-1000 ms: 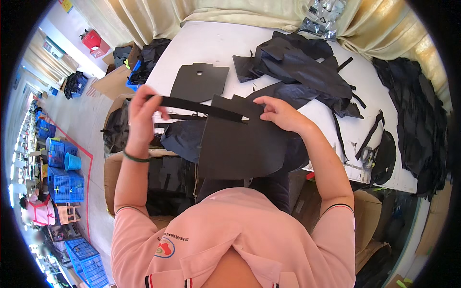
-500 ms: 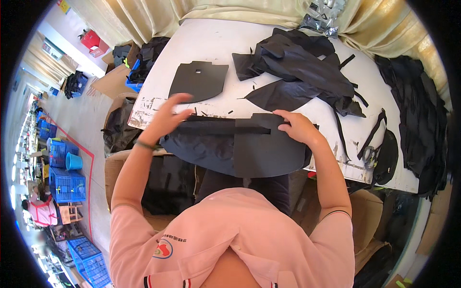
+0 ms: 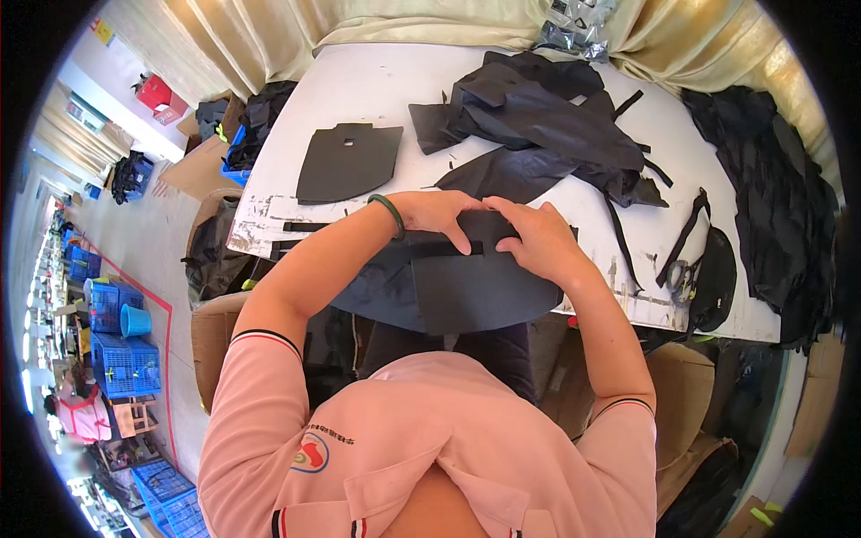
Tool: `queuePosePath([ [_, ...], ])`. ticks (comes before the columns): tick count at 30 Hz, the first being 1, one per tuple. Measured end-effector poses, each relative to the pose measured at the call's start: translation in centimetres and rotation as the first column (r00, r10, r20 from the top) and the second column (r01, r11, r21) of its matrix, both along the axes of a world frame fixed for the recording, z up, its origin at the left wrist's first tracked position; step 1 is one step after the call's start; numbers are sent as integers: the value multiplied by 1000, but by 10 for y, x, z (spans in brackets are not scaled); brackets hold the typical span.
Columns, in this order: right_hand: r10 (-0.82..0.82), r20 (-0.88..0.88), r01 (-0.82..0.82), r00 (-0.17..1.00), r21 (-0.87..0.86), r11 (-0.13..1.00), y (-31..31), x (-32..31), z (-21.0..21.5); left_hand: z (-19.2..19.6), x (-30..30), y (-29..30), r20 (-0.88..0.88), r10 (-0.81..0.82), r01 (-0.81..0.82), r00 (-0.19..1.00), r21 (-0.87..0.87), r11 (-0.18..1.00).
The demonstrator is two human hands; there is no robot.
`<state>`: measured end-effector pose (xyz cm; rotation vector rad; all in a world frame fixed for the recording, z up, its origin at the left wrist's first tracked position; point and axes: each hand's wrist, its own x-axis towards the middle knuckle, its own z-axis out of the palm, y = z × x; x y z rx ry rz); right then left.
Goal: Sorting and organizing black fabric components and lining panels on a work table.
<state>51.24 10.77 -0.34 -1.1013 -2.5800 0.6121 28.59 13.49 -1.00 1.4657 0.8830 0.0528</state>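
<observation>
A stiff black panel [image 3: 484, 296] with a curved lower edge and a tab at its top lies over a soft black fabric piece [image 3: 372, 280] at the table's near edge. My left hand [image 3: 439, 218] is at the panel's upper edge, thumb in front near the slot and fingers behind the tab. Close beside it, my right hand [image 3: 543, 244] grips the same upper edge, its thumb on the front face. The two hands' fingertips nearly meet. Part of the fabric is hidden under the panel and my left forearm.
A second black panel [image 3: 348, 166] lies flat at the table's left. Crumpled black fabric [image 3: 538, 117] with straps covers the back middle. Scissors [image 3: 683, 280] and a black pouch-like piece [image 3: 715, 280] sit at the right, beside a hanging heap of black fabric [image 3: 776, 206].
My left hand has come down and right from above the fabric to the panel's upper edge beside my right hand. The right hand stays on the panel. The whole view has shifted slightly.
</observation>
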Motion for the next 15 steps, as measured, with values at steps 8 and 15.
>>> queuePosePath([
  [8, -110, 112, 85, 988, 210, 974, -9, -6, -5, 3, 4, 1, 12, -31, 30, 999, 77, 997],
  [15, -179, 162, 154, 970, 155, 976, 5, 5, -53, -27, 17, -29, -170, 99, 96, 980, 853, 513],
])
